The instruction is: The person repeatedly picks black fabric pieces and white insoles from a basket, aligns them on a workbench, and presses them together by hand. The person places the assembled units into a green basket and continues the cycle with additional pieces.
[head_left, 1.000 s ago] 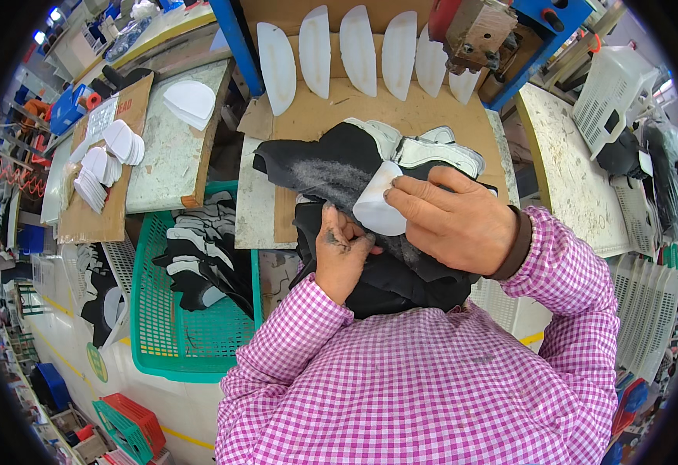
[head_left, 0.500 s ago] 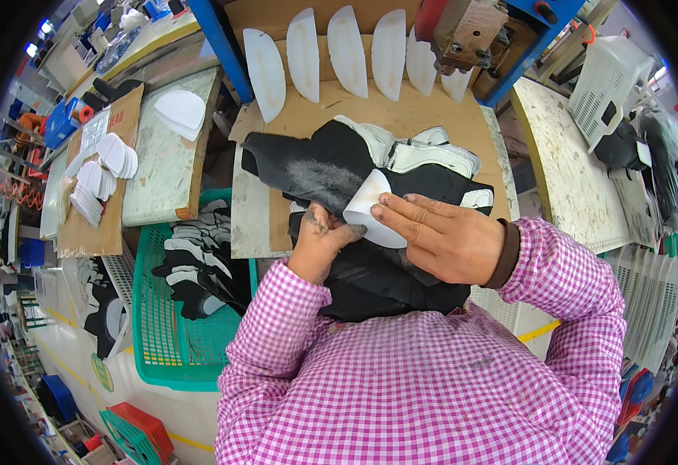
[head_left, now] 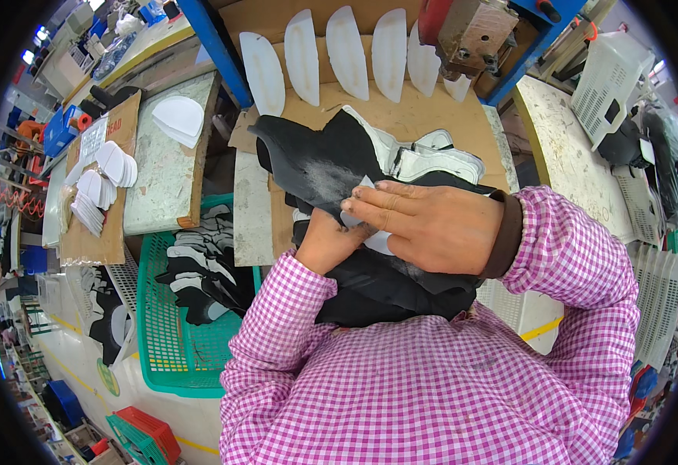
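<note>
A black shoe-upper-like fabric piece (head_left: 308, 151) with a greyish, rubbed-looking patch lies in front of me. On it sits a rounded white stiffener piece (head_left: 378, 242), mostly covered by my hands. My left hand (head_left: 331, 242) grips the near edge of the black piece, its fingers partly hidden beneath and its thumb by the white piece. Stretched flat across the white piece, my right hand (head_left: 439, 225) presses with its fingers extended toward my left thumb. Behind lie more black pieces with white-backed parts (head_left: 436, 159); others are bunched against my front.
Several white half-moon pieces (head_left: 346, 54) lean against cardboard at the back, beside a metal machine head (head_left: 474, 46). A green basket (head_left: 176, 364) of black and white pieces stands left. White piece stacks (head_left: 91, 190) lie on a left-hand board; a worktable (head_left: 564, 147) stands right.
My right hand has slid left and flattened over the white piece, covering most of it. The white piece's raised curl is pressed down. My left hand has shifted slightly right.
</note>
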